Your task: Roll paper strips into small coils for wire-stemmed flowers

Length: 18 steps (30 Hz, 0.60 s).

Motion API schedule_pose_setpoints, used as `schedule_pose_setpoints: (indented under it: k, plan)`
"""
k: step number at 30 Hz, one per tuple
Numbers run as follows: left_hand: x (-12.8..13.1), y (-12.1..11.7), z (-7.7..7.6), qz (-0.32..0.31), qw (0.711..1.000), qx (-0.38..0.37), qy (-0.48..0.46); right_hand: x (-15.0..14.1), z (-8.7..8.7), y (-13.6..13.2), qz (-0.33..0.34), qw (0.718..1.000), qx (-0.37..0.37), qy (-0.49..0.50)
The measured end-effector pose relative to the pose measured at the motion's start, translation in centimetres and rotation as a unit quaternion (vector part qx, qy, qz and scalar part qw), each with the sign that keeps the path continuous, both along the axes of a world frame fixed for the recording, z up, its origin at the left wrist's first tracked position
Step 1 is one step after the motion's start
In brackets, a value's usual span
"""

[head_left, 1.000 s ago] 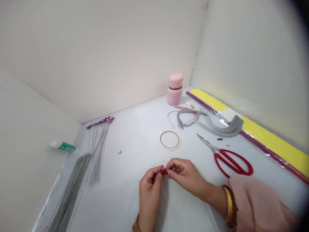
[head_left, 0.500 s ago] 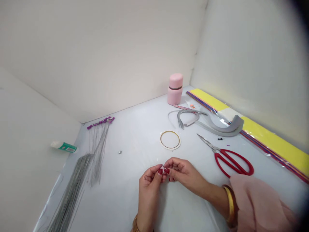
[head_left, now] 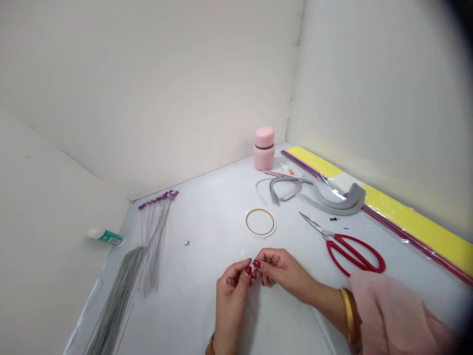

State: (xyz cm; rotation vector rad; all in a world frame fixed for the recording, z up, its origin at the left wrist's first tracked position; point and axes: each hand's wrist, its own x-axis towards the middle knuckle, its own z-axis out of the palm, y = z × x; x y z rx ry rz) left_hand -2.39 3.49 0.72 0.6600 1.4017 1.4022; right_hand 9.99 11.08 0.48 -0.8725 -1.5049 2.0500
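My left hand [head_left: 233, 287] and my right hand [head_left: 280, 270] meet at the front middle of the white table, thumbs and fingertips pinched together. Between them shows a tiny pale piece [head_left: 253, 266], mostly covered by the fingers; its kind is too small to make out. Just beyond the hands lies a roll of narrow white tape [head_left: 275, 228] with a yellowish inner ring. To the right, scissors with red handles [head_left: 354, 254] rest with their blades nearly together, pointing away to the left, close to my right sleeve.
At left lie a bundle of grey wires [head_left: 120, 298], wire stems with purple tips [head_left: 158, 198], a glue bottle [head_left: 111, 237] and a small silvery bead [head_left: 186, 242]. Behind stand a pink flask [head_left: 264, 149], curled grey strips [head_left: 328, 204] and packed coloured sheets [head_left: 391, 207] along the wall.
The whole view has shifted slightly, so the table things sit lower in it. Both hands stay pinched together, with the fingers slightly rearranged around the tiny piece.
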Motion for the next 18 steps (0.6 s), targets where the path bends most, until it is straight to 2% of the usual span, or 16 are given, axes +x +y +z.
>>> schedule_pose_setpoints:
  k: [4,7,12,18]
  plan:
    - [-0.14,-0.09,0.21,-0.034,0.999,0.014,0.002,0.1,0.07,0.26,0.009,1.0,-0.006,-0.011]
    - [0.0,-0.16,0.19,-0.033,0.999,0.019,0.004,0.05,0.13,0.23,0.004,1.0,-0.003,-0.016]
    - [0.55,-0.2,0.24,0.003,0.999,0.048,0.0,-0.16,0.31,-0.11,-0.019,1.0,0.009,0.004]
    - [0.4,-0.33,0.83,-0.026,0.998,0.054,0.017,-0.35,0.38,-0.3,0.0,1.0,0.009,0.014]
